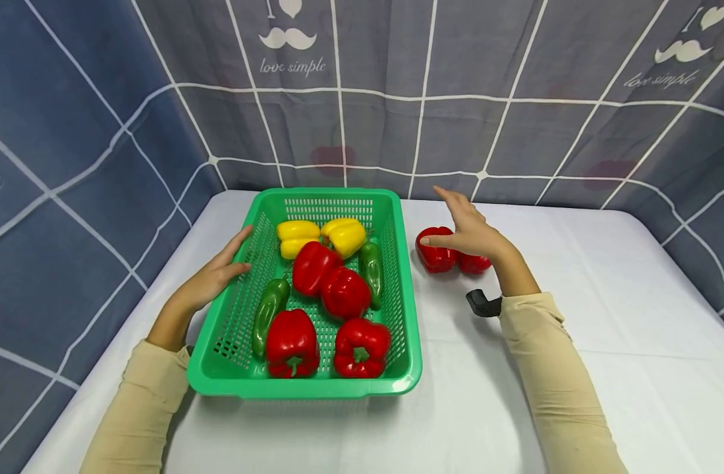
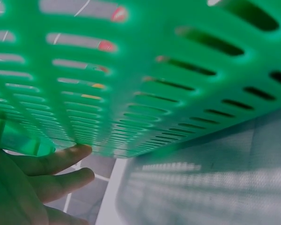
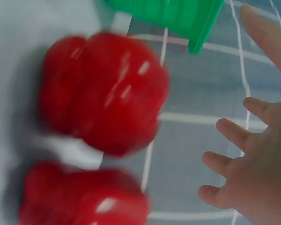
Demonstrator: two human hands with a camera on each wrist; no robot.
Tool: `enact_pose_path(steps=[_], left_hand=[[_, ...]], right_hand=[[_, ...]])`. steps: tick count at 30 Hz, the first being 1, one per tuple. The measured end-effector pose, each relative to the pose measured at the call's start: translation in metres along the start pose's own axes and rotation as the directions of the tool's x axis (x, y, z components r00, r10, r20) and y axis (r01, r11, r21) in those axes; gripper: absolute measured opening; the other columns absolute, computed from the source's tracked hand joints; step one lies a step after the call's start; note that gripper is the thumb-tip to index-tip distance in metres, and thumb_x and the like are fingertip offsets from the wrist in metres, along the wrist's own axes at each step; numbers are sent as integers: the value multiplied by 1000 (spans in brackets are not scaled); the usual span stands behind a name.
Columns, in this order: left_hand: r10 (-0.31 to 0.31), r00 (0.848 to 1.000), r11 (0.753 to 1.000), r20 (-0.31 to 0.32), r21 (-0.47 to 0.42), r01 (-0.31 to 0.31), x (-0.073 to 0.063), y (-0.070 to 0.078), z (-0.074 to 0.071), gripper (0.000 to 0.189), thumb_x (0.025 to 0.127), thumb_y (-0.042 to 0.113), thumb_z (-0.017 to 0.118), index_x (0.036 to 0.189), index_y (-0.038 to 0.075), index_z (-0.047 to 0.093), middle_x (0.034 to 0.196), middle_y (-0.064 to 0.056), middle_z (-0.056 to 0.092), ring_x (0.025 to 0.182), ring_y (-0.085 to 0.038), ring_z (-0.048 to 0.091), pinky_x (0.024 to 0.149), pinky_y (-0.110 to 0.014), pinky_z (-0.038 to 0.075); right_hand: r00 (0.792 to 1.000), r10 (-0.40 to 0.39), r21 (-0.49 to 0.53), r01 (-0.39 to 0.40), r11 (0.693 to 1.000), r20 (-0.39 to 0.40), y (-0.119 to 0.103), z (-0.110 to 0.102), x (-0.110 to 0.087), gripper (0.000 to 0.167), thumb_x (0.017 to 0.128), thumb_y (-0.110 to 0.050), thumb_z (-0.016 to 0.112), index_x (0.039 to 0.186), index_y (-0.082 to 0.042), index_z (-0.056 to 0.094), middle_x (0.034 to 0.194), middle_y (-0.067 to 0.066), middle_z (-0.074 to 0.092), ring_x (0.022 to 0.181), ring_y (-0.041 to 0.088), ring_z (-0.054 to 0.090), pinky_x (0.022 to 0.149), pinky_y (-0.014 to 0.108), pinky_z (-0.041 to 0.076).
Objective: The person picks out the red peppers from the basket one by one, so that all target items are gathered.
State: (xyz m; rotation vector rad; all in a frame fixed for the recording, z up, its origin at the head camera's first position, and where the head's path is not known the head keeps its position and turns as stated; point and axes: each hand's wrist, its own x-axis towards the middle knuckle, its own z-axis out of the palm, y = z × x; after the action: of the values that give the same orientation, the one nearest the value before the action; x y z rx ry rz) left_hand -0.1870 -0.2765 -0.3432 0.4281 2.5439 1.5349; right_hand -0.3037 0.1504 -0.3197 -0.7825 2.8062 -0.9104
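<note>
A green plastic basket [image 1: 410, 316] stands on the white table, holding red bell peppers [image 1: 292, 342], two yellow bell peppers [image 1: 345, 236] and two long green peppers [image 1: 271, 313]. My left hand [image 1: 215, 275] rests at the basket's left rim, thumb and fingers spread; in the left wrist view its fingers [image 2: 61, 185] lie beside the slotted wall. To the right of the basket, my right hand [image 1: 471, 230] hovers with fingers spread over two red bell peppers [image 1: 437, 258] on the table. The right wrist view shows both peppers [image 3: 105, 93] apart from that hand, nothing in its grasp.
Grey-blue cloth with a white grid [image 1: 373, 131] hangs behind and to the left and right of the table. The white tabletop [image 1: 622, 309] extends right of the peppers. A black strap piece [image 1: 483, 304] juts from the right wrist.
</note>
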Motion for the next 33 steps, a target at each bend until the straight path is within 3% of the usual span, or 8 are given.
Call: enact_pose_path(steps=[10, 15, 25, 33], left_hand=[[-8, 1000, 1000, 1, 6, 8, 3, -1, 0, 71, 91, 5, 38, 148, 12, -4, 153, -9, -10, 139, -31, -10, 108, -58, -2], [-19, 1000, 1000, -2, 1, 19, 2, -2, -1, 72, 90, 5, 38, 148, 13, -4, 153, -9, -10, 139, -31, -9, 108, -58, -2], [-11, 1000, 1000, -2, -4, 11, 1, 0, -1, 71, 90, 4, 38, 148, 11, -4, 153, -13, -9, 139, -33, -8, 108, -58, -2], [-24, 1000, 1000, -2, 0, 24, 1, -3, -2, 72, 90, 5, 38, 148, 12, -4, 153, -10, -9, 139, -31, -8, 109, -57, -1]], right_hand=[[991, -126, -50, 129, 990, 52, -49, 12, 17, 94, 75, -41, 71, 147, -24, 12, 147, 12, 20, 134, 30, 18, 105, 58, 13], [978, -174, -107, 186, 977, 116, -69, 21, 24, 93, 76, -45, 69, 147, -22, 13, 147, 11, 19, 133, 32, 17, 105, 57, 11], [931, -196, -278, 286, 917, 309, -105, 45, 31, 90, 78, -47, 66, 147, -18, 15, 148, 13, 18, 134, 36, 13, 105, 61, 8], [895, -198, -288, 328, 900, 399, -123, 60, 32, 87, 79, -48, 64, 147, -20, 16, 147, 11, 21, 135, 33, 15, 106, 59, 8]])
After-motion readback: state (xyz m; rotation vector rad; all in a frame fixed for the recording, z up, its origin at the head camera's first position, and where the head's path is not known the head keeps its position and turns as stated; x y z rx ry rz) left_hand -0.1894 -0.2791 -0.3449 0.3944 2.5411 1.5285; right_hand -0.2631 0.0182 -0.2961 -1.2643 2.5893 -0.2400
